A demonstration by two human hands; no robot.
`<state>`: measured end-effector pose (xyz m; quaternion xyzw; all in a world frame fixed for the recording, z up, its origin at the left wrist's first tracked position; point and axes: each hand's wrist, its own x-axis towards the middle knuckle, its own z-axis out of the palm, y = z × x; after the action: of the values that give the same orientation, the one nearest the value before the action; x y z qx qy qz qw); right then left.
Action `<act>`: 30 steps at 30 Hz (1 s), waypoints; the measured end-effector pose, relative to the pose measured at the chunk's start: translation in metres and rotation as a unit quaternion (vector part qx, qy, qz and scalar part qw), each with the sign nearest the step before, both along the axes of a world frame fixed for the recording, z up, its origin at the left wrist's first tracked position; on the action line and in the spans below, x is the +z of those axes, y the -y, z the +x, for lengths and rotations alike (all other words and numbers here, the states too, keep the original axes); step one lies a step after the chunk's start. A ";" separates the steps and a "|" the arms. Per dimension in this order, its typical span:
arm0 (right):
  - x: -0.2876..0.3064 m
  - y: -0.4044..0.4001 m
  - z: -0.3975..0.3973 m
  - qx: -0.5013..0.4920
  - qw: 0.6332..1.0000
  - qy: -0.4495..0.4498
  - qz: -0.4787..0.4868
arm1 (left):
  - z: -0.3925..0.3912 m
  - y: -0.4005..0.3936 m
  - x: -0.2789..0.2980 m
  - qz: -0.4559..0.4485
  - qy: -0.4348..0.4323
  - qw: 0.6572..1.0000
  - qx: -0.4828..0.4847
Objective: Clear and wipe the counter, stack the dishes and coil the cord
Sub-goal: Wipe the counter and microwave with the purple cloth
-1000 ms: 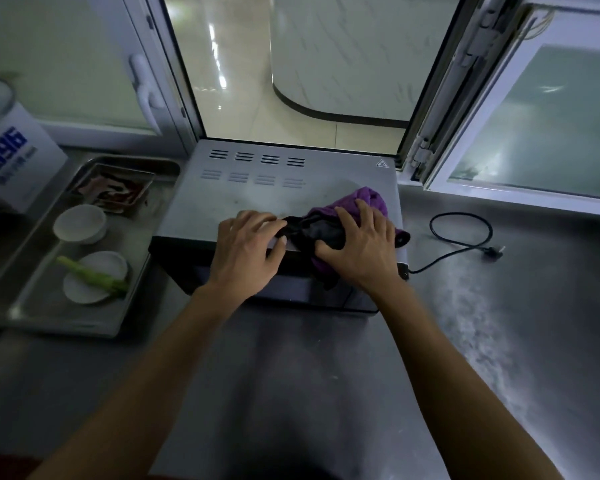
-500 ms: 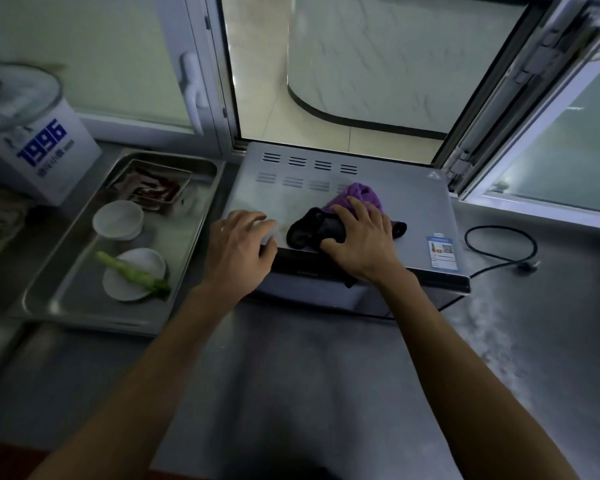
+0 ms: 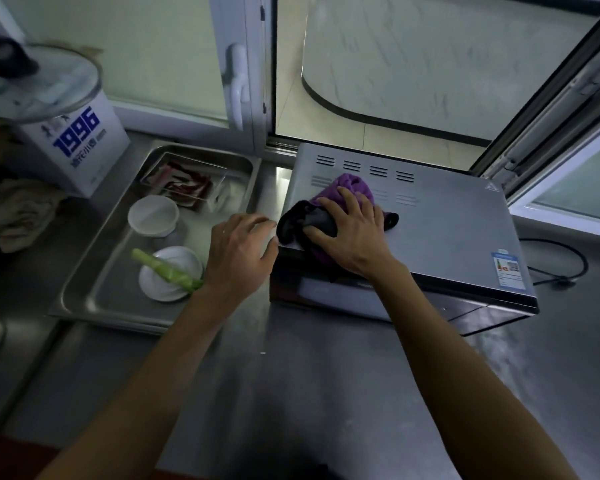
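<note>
On the steel counter (image 3: 326, 393), the left hand (image 3: 238, 252) rested loosely curled against the oven's (image 3: 447, 230) near-left corner, gripping nothing. The right hand (image 3: 352, 233) pressed flat, fingers spread, on a purple-and-black cloth (image 3: 347, 187) atop the oven. Left lay a tray (image 3: 94, 296) of dishes (image 3: 153, 216) (one bearing a green stalk (image 3: 167, 270)); the cord (image 3: 568, 265) lay far right.
</note>
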<state>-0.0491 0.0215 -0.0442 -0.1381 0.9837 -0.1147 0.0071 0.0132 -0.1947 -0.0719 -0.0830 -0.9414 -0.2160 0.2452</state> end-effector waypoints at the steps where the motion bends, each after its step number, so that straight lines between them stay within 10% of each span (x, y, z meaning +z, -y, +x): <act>1: 0.000 0.006 -0.003 -0.001 1.000 -0.002 0.004 | 0.000 0.003 0.000 0.004 0.000 1.000 0.002; 13: 0.001 0.011 -0.015 -0.016 1.000 -0.009 -0.016 | -0.006 -0.026 0.006 0.007 0.018 1.000 -0.010; 30: 0.002 -0.182 0.005 -0.132 0.990 -0.003 -0.043 | -0.005 -0.181 0.021 -0.097 0.073 0.989 -0.084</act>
<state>-0.0439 0.2038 -0.0422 -0.0075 0.9876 -0.1560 -0.0170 0.0081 -0.0137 -0.0513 -0.1694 -0.9629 -0.1495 0.1477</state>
